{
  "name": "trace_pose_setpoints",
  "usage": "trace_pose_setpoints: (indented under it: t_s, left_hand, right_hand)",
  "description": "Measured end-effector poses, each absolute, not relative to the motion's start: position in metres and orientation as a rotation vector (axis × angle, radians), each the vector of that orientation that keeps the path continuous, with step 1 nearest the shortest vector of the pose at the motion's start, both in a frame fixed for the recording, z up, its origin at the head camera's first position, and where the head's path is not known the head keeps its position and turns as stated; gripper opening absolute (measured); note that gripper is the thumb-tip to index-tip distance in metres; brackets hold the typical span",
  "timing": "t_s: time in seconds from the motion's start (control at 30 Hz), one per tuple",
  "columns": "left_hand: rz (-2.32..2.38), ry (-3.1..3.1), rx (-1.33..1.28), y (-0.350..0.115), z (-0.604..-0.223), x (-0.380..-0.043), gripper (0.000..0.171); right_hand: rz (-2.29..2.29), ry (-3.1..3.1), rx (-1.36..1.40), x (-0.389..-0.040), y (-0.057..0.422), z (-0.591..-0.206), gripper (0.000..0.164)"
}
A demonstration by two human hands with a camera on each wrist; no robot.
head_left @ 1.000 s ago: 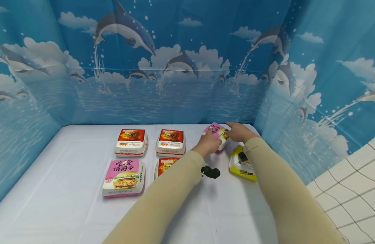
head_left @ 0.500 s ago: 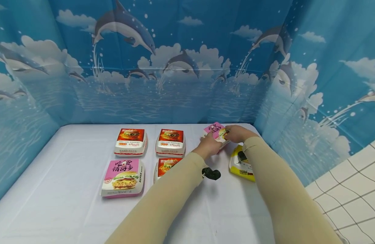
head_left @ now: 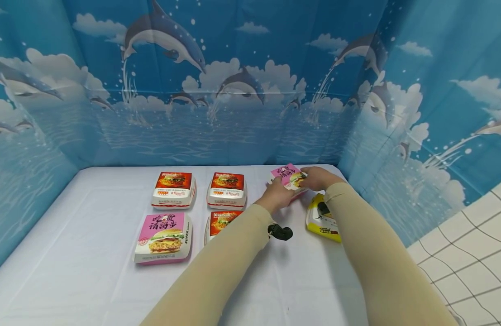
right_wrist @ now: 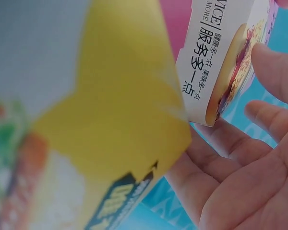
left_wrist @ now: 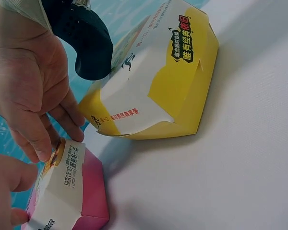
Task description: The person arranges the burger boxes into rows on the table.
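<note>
At the back right of the table, both hands are on a pink-and-white burger box point(head_left: 284, 174). My left hand point(head_left: 275, 194) grips its near left side, thumb on top. My right hand point(head_left: 315, 178) holds the right side; in the right wrist view the thumb lies by the printed lid of the box point(right_wrist: 206, 62) and the other fingers reach behind its corner. The lower side of this burger box point(left_wrist: 93, 191) shows pink in the left wrist view. Close by, a yellow-and-white burger box point(head_left: 321, 219) sits under the right forearm, partly hidden by it.
Two red-and-white burger boxes point(head_left: 174, 190) point(head_left: 226, 190) stand in the back row. Another red-topped box point(head_left: 217, 224) is partly behind the left sleeve. A second pink burger box point(head_left: 164, 237) sits front left. A dolphin-print curtain point(head_left: 217, 131) encloses the white table point(head_left: 71, 253).
The extended index fingers have come down, and both hands have closed in on the pink burger box. It has turned slightly. The other boxes stay put.
</note>
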State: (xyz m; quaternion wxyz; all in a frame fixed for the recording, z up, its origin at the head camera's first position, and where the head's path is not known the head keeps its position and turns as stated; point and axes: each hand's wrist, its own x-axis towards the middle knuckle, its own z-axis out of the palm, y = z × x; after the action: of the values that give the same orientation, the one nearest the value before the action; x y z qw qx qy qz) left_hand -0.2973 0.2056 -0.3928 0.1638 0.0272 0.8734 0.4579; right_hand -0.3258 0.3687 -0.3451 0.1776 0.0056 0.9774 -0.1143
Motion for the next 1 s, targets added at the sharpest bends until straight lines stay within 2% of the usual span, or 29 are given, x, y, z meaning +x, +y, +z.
trace_pose_setpoints:
  t_s: [0.5,1.0]
  left_hand:
    - [1.396,2.465,0.116,0.197,-0.394,-0.302,0.076]
    - [1.394,2.518,0.138,0.185,-0.388,-0.301,0.065]
  right_hand:
    - [-0.366,2.751,0.05,-0.321,0.366,-0.343,0.07]
    - [-0.51,2.718,0.141,-0.307,0.361,-0.338,0.07]
